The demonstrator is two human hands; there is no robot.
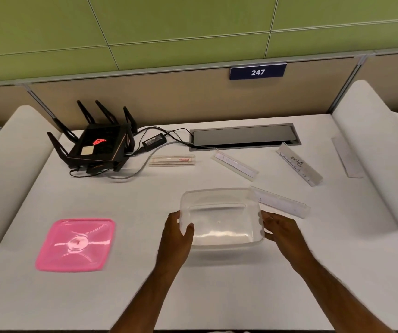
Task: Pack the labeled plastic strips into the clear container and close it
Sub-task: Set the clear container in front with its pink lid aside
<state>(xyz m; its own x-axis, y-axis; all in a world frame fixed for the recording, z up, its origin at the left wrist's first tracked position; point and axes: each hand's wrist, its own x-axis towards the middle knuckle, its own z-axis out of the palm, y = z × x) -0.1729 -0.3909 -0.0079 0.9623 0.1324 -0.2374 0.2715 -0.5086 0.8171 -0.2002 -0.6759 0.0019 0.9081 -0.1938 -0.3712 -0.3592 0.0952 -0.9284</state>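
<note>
The clear container is at the middle of the white table, uncovered and with nothing inside. My left hand grips its left wall and my right hand grips its right wall. Its pink lid lies flat on the table to the left, apart from it. Several labeled plastic strips lie beyond the container: one with a red mark, one further right, one with handwriting, one just behind the container's right corner, and one at the far right.
A black router with antennas sits at the back left with a power brick and cables. A grey cable hatch is set into the table at the back. White side dividers border the table left and right.
</note>
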